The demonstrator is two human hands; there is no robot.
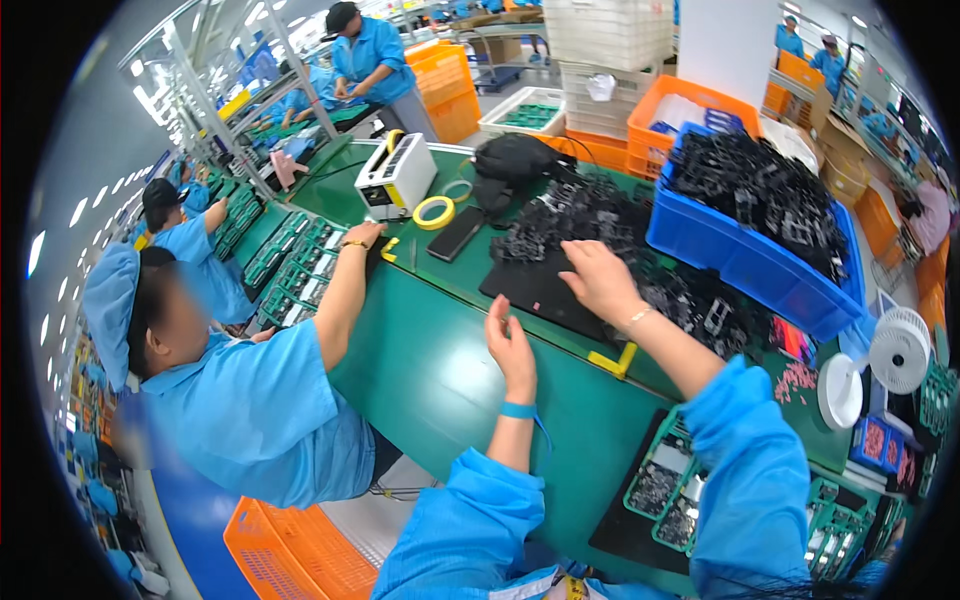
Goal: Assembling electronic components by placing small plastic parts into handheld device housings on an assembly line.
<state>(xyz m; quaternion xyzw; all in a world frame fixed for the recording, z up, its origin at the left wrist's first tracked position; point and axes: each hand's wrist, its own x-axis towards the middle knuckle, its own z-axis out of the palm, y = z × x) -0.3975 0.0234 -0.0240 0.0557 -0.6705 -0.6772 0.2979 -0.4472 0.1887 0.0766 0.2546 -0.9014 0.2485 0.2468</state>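
Black parts (pixel 575 215) litter the green table (pixel 425 265), orange crates (pixel 445 92) beyond

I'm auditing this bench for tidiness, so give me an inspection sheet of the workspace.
Surface: green table, with glare near its middle.
Work items: black parts heaped loosely beyond the hands; more fill the blue bin.
Clutter: phone, yellow tape, pink bits, white fan.
Grips: left hand open, nothing seen in it; right hand open by the heap, contact unclear.
Cables: wires beside the co-worker, ends not visible.
Surroundings: co-worker at left, orange crate below, other people beyond.
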